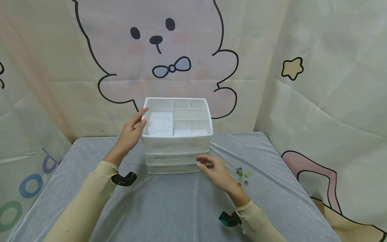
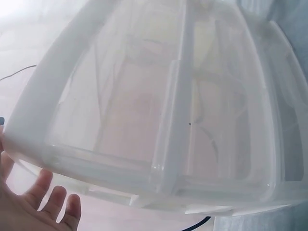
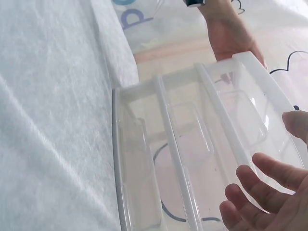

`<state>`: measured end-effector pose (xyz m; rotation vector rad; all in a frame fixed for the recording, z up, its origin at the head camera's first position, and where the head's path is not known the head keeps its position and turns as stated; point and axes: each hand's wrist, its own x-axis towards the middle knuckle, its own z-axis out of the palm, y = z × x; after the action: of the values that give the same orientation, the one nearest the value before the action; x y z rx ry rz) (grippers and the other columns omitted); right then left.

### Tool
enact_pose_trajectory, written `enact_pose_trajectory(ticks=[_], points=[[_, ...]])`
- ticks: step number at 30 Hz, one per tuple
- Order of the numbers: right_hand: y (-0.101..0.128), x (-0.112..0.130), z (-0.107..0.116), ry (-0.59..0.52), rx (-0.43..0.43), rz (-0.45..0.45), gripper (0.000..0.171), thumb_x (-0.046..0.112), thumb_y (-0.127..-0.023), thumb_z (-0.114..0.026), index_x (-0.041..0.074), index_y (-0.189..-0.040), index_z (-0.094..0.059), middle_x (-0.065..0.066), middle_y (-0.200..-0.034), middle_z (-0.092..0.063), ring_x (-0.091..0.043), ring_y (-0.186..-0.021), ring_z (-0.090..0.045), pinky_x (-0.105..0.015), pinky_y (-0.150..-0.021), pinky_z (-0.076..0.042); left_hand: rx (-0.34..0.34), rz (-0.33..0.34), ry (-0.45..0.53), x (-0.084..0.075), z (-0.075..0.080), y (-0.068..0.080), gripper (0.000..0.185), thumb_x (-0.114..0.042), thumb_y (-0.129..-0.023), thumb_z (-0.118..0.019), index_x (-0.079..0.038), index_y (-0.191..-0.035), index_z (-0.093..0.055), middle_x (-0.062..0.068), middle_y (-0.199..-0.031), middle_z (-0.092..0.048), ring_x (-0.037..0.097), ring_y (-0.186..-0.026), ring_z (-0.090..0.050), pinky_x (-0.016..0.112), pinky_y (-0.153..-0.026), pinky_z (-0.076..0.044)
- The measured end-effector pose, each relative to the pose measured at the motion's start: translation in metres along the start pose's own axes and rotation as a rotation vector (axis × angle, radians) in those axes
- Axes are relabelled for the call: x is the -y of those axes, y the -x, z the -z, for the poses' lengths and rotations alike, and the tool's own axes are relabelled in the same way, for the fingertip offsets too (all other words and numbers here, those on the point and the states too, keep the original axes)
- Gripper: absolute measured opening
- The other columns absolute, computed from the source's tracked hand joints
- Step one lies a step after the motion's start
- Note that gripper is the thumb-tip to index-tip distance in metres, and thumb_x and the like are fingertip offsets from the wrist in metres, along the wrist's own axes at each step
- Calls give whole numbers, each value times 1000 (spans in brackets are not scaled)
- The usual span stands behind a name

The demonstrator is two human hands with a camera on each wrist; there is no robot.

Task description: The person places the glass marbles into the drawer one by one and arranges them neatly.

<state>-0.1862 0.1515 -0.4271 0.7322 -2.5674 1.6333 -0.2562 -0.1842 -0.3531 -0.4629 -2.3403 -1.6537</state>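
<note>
A white plastic drawer organizer [image 1: 176,146] with three translucent drawers stands on the table. Its top is a divided tray [image 1: 160,122], with one large compartment at the left and several smaller ones at the right. My left hand [image 1: 130,134] rests against the organizer's upper left side, fingers extended near the rim; its fingertips [image 2: 57,197] show along the side in the left wrist view. My right hand [image 1: 216,169] hovers by the lower right front of the drawers, fingers loosely bent, nothing held. In the right wrist view its fingers [image 3: 262,185] spread before the drawer fronts.
Several small green and brown glass beads [image 1: 246,183] lie on the table to the right of the organizer. A grey-blue cloth [image 1: 169,208] covers the table. Behind it hangs a curtain [image 1: 251,67] with a cartoon bear.
</note>
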Motion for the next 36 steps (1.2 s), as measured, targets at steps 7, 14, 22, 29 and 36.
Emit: enact_pose_trajectory(ticks=[7,14,22,29,36], points=[[-9,6,-11,-122,47,-9,37,14,-103,-57,-8,-132,-59,-28,-130,-63,-41,-118,-62,-27,-95,-52,-22,-30,2,11,-1,-3,46,-23,-109,-44,-12,-154,-43,10,-163,-36,31,-139,-39,28,-101,-42],[-20,9,-27,-268,104,-92,42,20,-107,-50,-8,-139,-54,-34,-128,-61,-47,-115,-61,-49,-97,-53,-43,-75,57,18,-3,-3,44,-17,-107,-46,-7,-151,-47,13,-158,-40,25,-132,-42,11,-90,-41],[-32,17,-45,-489,113,-211,47,27,-107,-49,-2,-145,-51,-26,-121,-66,-23,-102,-71,-34,-91,-57,-32,-92,45,19,-3,-3,45,-17,-108,-45,-9,-152,-45,15,-159,-38,31,-136,-39,15,-93,-38],[-44,26,-58,-754,101,-332,50,30,-109,-44,0,-149,-44,5,-102,-69,-8,-88,-68,-25,-82,-54,-12,-106,32,19,0,-3,45,-15,-108,-43,-9,-153,-43,17,-159,-37,32,-141,-36,17,-100,-36],[-52,32,-65,-877,45,-404,47,29,-111,-36,1,-147,-45,5,-101,-64,-9,-87,-62,-24,-82,-50,-19,-124,-1,19,0,-2,45,-15,-107,-46,-9,-152,-45,18,-154,-42,24,-131,-41,19,-91,-39]])
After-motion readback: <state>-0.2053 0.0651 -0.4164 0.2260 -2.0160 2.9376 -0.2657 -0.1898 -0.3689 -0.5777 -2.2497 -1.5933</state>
